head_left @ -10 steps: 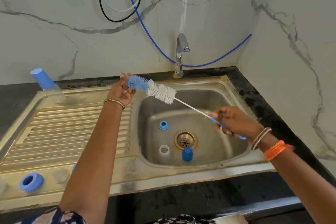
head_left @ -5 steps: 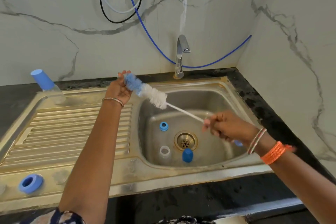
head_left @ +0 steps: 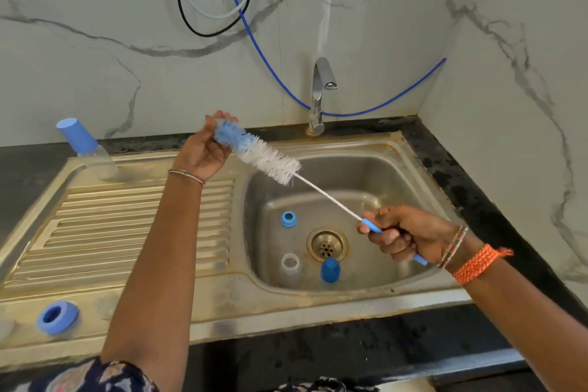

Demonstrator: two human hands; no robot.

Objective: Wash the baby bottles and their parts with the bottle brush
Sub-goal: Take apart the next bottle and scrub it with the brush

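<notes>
Bottle brush [head_left: 265,161] held across the sink [head_left: 375,169], well above the basin. Right hand [head_left: 404,234] wrapped around the blue handle; left hand [head_left: 203,146] curled on the blue bristle tip. Over the last second the right hand has pushed in toward the left and drawn back out, the tip rising slightly against the left hand; reads as working or checking the bristles, not scrubbing. No part touched: clear bottle [head_left: 291,266], blue cap [head_left: 330,270] and blue ring [head_left: 288,219] sit in the basin, capped bottle [head_left: 86,146] and another ring [head_left: 57,317] on the drainboard. Tap [head_left: 319,95] dry. Washing not yet begun.
</notes>
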